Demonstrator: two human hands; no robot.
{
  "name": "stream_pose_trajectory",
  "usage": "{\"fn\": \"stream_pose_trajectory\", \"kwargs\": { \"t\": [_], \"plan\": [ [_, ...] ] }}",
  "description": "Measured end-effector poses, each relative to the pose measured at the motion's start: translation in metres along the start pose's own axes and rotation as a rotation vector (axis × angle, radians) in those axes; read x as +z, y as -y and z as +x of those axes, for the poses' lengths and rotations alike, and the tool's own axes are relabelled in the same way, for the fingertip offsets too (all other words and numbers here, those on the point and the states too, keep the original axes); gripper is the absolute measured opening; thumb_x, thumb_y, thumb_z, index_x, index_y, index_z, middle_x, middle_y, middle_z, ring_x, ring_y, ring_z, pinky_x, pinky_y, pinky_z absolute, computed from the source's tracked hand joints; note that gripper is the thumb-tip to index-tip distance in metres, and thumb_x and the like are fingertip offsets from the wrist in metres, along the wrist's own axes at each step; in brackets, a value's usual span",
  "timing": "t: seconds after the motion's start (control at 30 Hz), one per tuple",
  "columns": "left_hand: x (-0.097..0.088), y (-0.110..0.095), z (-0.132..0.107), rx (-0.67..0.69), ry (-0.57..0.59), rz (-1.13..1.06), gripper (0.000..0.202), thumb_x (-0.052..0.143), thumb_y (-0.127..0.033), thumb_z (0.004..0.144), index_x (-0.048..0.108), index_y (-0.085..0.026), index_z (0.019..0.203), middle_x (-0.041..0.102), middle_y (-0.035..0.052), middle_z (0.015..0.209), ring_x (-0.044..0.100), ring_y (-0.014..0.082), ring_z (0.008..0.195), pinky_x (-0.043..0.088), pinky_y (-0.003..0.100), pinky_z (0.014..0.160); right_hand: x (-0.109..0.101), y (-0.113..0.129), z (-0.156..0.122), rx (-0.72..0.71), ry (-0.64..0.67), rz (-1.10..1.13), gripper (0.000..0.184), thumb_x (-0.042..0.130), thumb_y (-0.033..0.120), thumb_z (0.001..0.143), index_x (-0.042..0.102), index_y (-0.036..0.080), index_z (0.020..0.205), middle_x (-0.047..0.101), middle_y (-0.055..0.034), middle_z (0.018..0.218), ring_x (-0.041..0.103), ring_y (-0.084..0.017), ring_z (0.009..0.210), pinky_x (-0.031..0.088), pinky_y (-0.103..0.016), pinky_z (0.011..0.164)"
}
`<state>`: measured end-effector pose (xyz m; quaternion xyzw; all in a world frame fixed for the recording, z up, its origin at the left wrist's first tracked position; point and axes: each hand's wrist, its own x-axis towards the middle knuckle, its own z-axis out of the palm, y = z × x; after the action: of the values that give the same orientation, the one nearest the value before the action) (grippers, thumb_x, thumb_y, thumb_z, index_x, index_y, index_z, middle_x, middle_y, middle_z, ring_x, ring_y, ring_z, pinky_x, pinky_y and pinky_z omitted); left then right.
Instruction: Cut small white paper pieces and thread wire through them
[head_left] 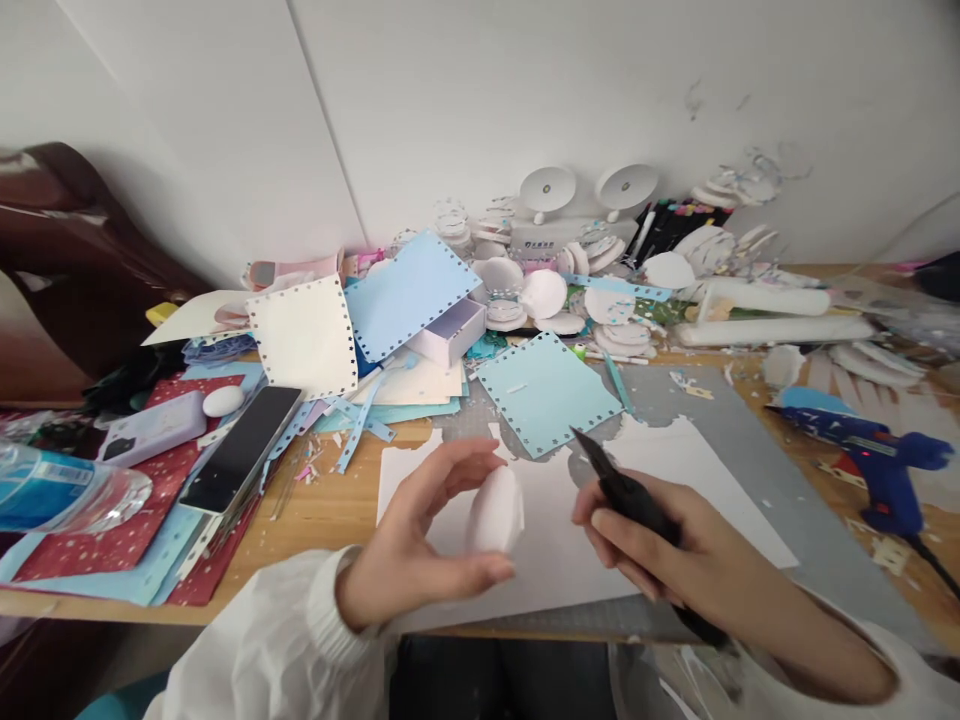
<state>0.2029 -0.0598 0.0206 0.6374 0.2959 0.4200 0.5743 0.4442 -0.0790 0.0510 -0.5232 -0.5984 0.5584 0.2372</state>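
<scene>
My left hand (431, 535) is curved round a small white disc (496, 510), gripping it on edge between thumb and fingers above the table. A black craft knife (637, 505) is in my right hand (675, 550), its dark pointed blade tilted up to the left and apart from the disc. Beneath both hands lies a large white sheet (555, 570) with ragged, curved cut-outs along its far edge. Just beyond it rests a light teal square of paper (551, 395) with small holes punched along its edges.
A grey cutting mat (694, 400) spreads under the sheet. At right lies a blue glue gun (862, 450) with a red light. Piles of white discs (544, 295) line the wall. At left are a phone (244, 450), a water bottle (67, 487) and coloured papers.
</scene>
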Motion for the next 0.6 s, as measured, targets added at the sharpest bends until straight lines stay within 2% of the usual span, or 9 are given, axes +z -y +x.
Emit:
{"fn": "stream_pose_trajectory", "kwargs": {
  "t": [0.1,0.2,0.33,0.43,0.6],
  "plan": [
    [-0.004,0.009,0.021,-0.033,0.093,-0.112,0.068,0.078,-0.032,0.069,0.048,-0.026,0.130,0.055,0.0095,0.116,0.057,0.0252,0.106,0.048,0.039,0.093,0.002,0.006,0.026,-0.289,-0.123,-0.152,0.035,0.045,0.053,0.088,0.051,0.019,0.078,0.043,0.0040,0.061,0.038,-0.009,0.051,0.031,-0.022,0.047],
    [-0.009,0.024,0.035,-0.050,0.141,-0.235,0.062,0.079,-0.034,0.068,0.054,-0.026,0.124,0.052,0.0103,0.121,0.059,0.0258,0.104,0.049,0.040,0.091,0.000,0.001,0.049,-0.524,-0.273,-0.344,0.029,0.049,0.047,0.087,0.046,0.020,0.075,0.037,0.0059,0.058,0.036,-0.009,0.051,0.029,-0.023,0.048],
    [-0.015,0.046,0.041,-0.085,0.153,-0.416,0.060,0.081,-0.034,0.066,0.058,-0.025,0.121,0.054,0.0098,0.119,0.058,0.0267,0.106,0.048,0.041,0.091,0.004,-0.016,0.067,-0.766,-0.318,-0.489,0.024,0.048,0.041,0.087,0.045,0.021,0.074,0.038,0.0057,0.058,0.036,-0.009,0.048,0.029,-0.023,0.048],
    [-0.017,0.054,0.040,-0.127,0.177,-0.511,0.065,0.086,-0.027,0.058,0.061,-0.024,0.118,0.055,0.0092,0.116,0.058,0.0282,0.107,0.046,0.045,0.095,0.013,-0.028,0.071,-0.857,-0.275,-0.551,0.024,0.047,0.042,0.087,0.046,0.020,0.077,0.045,0.0034,0.060,0.041,-0.010,0.049,0.030,-0.024,0.048],
    [-0.017,0.058,0.039,-0.164,0.208,-0.567,0.085,0.092,-0.015,0.037,0.063,-0.024,0.117,0.058,0.0082,0.113,0.058,0.0272,0.106,0.046,0.045,0.097,0.023,-0.031,0.070,-0.878,-0.238,-0.615,0.029,0.040,0.045,0.091,0.046,0.020,0.077,0.051,0.0004,0.059,0.047,-0.013,0.049,0.031,-0.026,0.046]
  ]
}}
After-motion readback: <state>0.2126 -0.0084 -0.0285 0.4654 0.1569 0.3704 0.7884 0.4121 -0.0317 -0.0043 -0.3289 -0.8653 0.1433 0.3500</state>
